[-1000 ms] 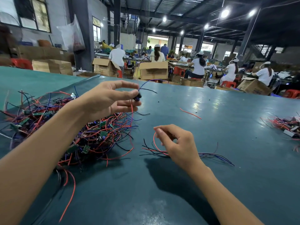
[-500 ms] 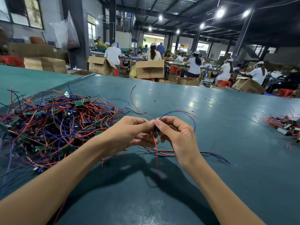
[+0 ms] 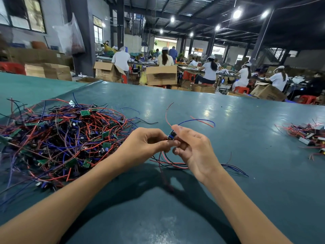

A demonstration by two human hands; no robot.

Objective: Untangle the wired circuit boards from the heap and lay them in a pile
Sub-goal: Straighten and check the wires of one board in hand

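pinching a small wired circuit board [image 3: 171, 135] between them, the left hand [image 3: 146, 143] and the right hand [image 3: 193, 152] meet just above the table [image 3: 228, 110], near the middle of the scene. the left hand's fingertips close on it from the left, and the right hand's thumb and curled fingers hold it from the right. a red wire [image 3: 166, 113] and a blue wire [image 3: 197, 120] arc up from the board toward the far side. more red and black leads hang from it down to the table, where they meet the small pile [image 3: 232, 169] of wires lying under and to the right of the right hand. the heap [image 3: 61, 138] spreads to the left, close beside the left wrist.

the likeliest trouble, i think, is the hanging leads catching in the pile below, so that a lift or a tug drags those wires out of place. a hard pull on one lead could also strain its joint at the board. a left-hand sweep back to the heap might hook loose ends.

fingers cover most of the board, so its shape is hard to make out. the right hand hides the middle of the pile, and i cannot tell whether boards lie there. the heap runs off the left edge, and a separate bundle [image 3: 309, 134] at the far right is cut off too.
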